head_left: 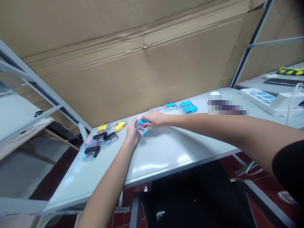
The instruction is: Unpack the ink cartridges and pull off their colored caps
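My left hand point(133, 131) grips the side of a small clear plastic case with blue parts point(142, 129), tilted above the white table. My right hand point(156, 119) closes its fingers on the blue piece at the top of that same case. Print and a little red show through its clear wall; I cannot make out exactly what the case is. Beyond my right hand lie several similar clear cases with blue tops point(191, 109). To the left of my left hand sit cases with yellow tops point(120, 126) and cases with black tops point(92, 151).
A cardboard wall point(142, 79) rises behind the table point(161, 152). Metal frame posts point(47, 91) stand at both sides. At the right are a white device with blue keys point(263, 96) and a blurred-out patch point(228, 107). A black chair point(194, 193) stands at the front edge.
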Demonstrator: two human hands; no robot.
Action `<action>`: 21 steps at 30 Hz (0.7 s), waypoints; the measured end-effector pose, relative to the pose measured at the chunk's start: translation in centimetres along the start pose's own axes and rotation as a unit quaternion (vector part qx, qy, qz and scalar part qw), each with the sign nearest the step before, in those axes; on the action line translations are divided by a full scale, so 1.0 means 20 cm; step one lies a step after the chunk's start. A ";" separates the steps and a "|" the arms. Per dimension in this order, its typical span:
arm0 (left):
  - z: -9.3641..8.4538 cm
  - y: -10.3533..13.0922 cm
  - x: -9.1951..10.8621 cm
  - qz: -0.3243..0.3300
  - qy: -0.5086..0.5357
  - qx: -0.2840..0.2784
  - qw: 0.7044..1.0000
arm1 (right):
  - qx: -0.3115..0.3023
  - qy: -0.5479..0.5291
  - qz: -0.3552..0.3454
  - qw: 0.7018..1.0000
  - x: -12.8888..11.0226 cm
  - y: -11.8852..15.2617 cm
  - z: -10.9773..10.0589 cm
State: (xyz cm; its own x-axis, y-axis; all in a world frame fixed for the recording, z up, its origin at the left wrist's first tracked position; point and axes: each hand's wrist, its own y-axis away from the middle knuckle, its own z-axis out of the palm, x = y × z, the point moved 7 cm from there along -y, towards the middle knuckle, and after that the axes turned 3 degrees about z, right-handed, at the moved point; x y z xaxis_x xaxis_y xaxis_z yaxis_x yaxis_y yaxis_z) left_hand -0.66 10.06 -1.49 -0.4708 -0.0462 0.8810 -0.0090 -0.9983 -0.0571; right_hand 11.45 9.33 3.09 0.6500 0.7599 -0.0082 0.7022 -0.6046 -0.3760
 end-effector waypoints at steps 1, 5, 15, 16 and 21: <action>0.00 0.00 0.00 0.001 -0.004 -0.003 1.000 | -0.004 0.003 0.003 1.000 0.01 0.01 0.00; -0.01 -0.01 -0.02 0.011 -0.028 -0.020 0.999 | -0.016 0.015 0.009 1.000 0.02 0.03 0.01; 0.03 0.01 -0.04 0.023 -0.119 -0.099 0.988 | -0.062 0.067 -0.013 0.996 -0.02 0.07 0.03; 0.04 0.01 -0.04 0.022 -0.127 -0.106 0.986 | -0.066 0.068 -0.014 0.995 -0.02 0.08 0.03; 0.04 0.00 -0.04 0.037 -0.149 -0.103 0.983 | -0.082 0.056 -0.016 0.995 0.02 0.06 0.03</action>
State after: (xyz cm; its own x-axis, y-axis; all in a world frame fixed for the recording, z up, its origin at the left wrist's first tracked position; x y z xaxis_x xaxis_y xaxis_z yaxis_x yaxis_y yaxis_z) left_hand 0.39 10.14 -1.94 -0.1972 -0.1575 0.9676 -0.1770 -0.9651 -0.1932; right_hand 12.39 9.00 1.98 0.6489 0.7531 0.1088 0.7547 -0.6187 -0.2184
